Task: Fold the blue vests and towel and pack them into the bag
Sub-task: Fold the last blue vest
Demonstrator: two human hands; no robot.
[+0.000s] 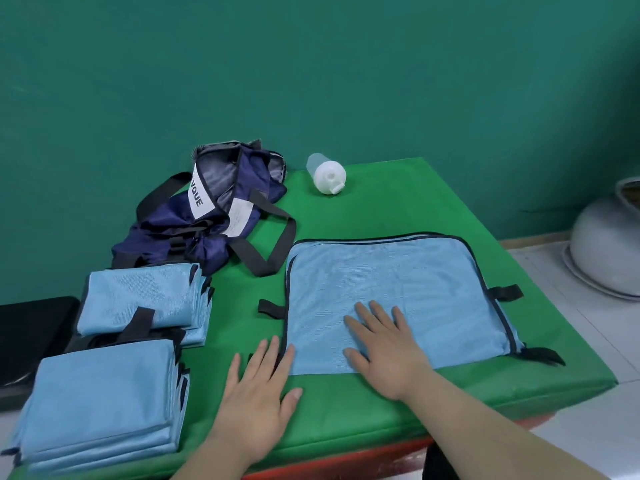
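Across the green padded table (381, 209) the work is laid out by stage. Centre-right, one blue vest (398, 282) lies flat with its black trim and straps outward, set squarely before the person, apparently for a further fold. At left, a near stack (100, 400) and a far stack (138, 299) of folded blue pieces sit beside the bag (207, 216), probably staged for packing; whether every piece is a vest cannot be told. The navy bag slumps at the back, mouth gaping. The right hand (384, 348) lies flat on the vest, fingers spread, pinning it. The left hand (256, 396) rests flat at the vest's left edge, grasping nothing. A white bottle (329, 173) lies well apart.
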